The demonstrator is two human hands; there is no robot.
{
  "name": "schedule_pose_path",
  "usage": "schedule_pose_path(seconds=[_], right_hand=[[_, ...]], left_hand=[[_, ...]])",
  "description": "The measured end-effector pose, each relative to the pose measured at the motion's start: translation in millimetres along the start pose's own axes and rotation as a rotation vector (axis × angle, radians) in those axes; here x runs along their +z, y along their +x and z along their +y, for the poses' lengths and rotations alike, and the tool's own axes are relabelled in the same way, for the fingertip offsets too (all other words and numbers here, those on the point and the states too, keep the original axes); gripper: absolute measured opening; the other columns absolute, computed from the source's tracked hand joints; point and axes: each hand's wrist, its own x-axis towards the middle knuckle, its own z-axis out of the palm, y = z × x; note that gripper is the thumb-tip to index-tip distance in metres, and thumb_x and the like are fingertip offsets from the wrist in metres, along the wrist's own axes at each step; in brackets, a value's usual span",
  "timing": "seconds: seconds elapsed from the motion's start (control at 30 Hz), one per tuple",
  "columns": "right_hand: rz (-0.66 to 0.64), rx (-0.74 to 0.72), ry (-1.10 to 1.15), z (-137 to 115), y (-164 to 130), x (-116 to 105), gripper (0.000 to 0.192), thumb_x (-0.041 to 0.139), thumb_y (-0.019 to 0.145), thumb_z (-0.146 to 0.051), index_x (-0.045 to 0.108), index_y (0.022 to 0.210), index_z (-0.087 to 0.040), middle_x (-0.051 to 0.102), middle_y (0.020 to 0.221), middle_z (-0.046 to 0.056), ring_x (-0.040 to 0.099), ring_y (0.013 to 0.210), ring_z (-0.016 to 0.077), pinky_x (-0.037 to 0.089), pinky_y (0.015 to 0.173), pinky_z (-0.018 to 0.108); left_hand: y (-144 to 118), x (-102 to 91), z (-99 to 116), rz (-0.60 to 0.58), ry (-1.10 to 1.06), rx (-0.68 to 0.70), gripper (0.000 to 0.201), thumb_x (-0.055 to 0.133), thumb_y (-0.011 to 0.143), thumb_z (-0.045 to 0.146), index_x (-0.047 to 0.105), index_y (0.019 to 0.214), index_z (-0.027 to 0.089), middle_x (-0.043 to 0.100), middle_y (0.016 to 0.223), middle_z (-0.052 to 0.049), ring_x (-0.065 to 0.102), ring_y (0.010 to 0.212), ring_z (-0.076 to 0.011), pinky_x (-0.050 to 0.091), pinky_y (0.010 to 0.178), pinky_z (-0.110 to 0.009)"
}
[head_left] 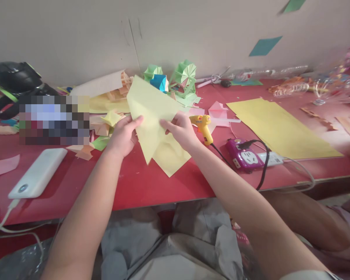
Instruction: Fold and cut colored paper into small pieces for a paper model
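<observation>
A pale yellow sheet of paper [150, 105] is held up over the red table, tilted, one corner pointing down toward me. My left hand [124, 136] pinches its left edge, thumb on top. On the right side, my right hand [182, 130] grips the same sheet between thumb and bent fingers. Beneath it, another pale yellow paper [171, 157] shows a corner near the table's front; whether the two are joined I cannot tell. A yellow glue gun [204, 126] lies just right of my right hand.
Folded green paper shapes [185, 76] stand behind my hands. At right are a purple power strip [246, 155] with cords and large yellow sheets [282, 126]. A white power bank [37, 173] lies at left. Another person's leg [311, 217] is at far right.
</observation>
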Motion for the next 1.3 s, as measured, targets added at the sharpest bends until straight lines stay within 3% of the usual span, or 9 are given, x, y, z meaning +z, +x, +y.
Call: schedule_pose_path(seconds=[0.1,0.2,0.4,0.53,0.7,0.87,1.03,1.17,1.3], right_hand=[[-0.006,0.039,0.017,4,2,-2,0.016,0.072,0.079,-0.031,0.065,0.081,-0.018,0.065,0.074,0.001,0.057,0.063,0.0108,0.049,0.054,0.024],[0.007,0.056,0.035,5,3,-4,0.015,0.07,0.081,-0.033,0.066,0.083,-0.018,0.065,0.073,0.0,0.056,0.061,0.01,0.047,0.053,0.023],[0.0,0.088,0.08,4,3,-7,0.03,0.072,0.083,-0.048,0.063,0.081,-0.02,0.064,0.076,0.001,0.059,0.066,0.0115,0.051,0.058,0.024],[-0.028,0.076,0.046,7,4,-8,0.037,0.075,0.081,-0.055,0.063,0.079,-0.02,0.064,0.074,0.002,0.061,0.066,0.013,0.052,0.057,0.026],[-0.036,0.09,0.077,5,3,-9,0.039,0.076,0.078,-0.058,0.066,0.083,-0.021,0.066,0.075,0.002,0.065,0.071,0.0158,0.057,0.063,0.03],[-0.083,0.1,0.119,2,1,-8,0.044,0.079,0.074,-0.057,0.07,0.096,-0.021,0.071,0.083,0.003,0.067,0.076,0.0167,0.057,0.066,0.029],[-0.074,0.077,0.165,4,3,-8,0.04,0.082,0.072,-0.052,0.072,0.096,-0.022,0.072,0.081,0.002,0.067,0.073,0.0163,0.057,0.066,0.03],[-0.076,0.115,0.232,-2,2,-8,0.04,0.08,0.073,-0.053,0.072,0.1,-0.024,0.075,0.093,0.004,0.071,0.088,0.0209,0.06,0.074,0.034],[-0.06,0.145,0.221,-4,1,-9,0.032,0.075,0.077,-0.048,0.072,0.099,-0.024,0.075,0.1,0.006,0.071,0.099,0.0231,0.061,0.082,0.037]], left_hand=[[4,-6.1,-1,0.14,0.062,0.001,0.035,0.083,0.073,0.034,0.071,0.101,0.016,0.076,0.103,-0.01,0.073,0.1,-0.0284,0.062,0.086,-0.041],[7,-11.2,0,0.192,0.114,-0.027,0.033,0.085,0.069,0.03,0.071,0.096,0.017,0.076,0.093,-0.008,0.074,0.089,-0.0257,0.063,0.077,-0.038],[9,-16.1,1,0.165,0.031,0.003,0.031,0.083,0.073,0.043,0.067,0.082,0.019,0.072,0.084,-0.005,0.073,0.077,-0.021,0.063,0.069,-0.034],[9,-18.6,2,0.207,0.025,0.04,0.027,0.084,0.072,0.037,0.064,0.074,0.019,0.07,0.081,-0.004,0.072,0.075,-0.0191,0.062,0.067,-0.031],[8,-18.1,6,0.222,0.038,0.063,0.019,0.082,0.07,0.023,0.07,0.083,0.018,0.073,0.089,-0.005,0.073,0.08,-0.021,0.062,0.07,-0.033],[8,-16.7,8,0.236,0.025,0.085,0.021,0.083,0.07,0.024,0.07,0.085,0.018,0.074,0.09,-0.006,0.073,0.084,-0.0217,0.062,0.074,-0.033],[9,-20.4,7,0.219,0.025,0.072,0.023,0.083,0.073,0.035,0.067,0.078,0.019,0.074,0.088,-0.006,0.073,0.085,-0.0222,0.062,0.073,-0.033],[10,-25.8,9,0.224,0.074,0.078,0.024,0.085,0.07,0.03,0.071,0.087,0.022,0.075,0.094,-0.003,0.073,0.083,-0.0196,0.061,0.072,-0.031],[9,-32.0,14,0.199,0.056,0.056,0.016,0.081,0.069,0.021,0.071,0.082,0.022,0.073,0.088,-0.001,0.072,0.076,-0.0167,0.06,0.066,-0.029]])
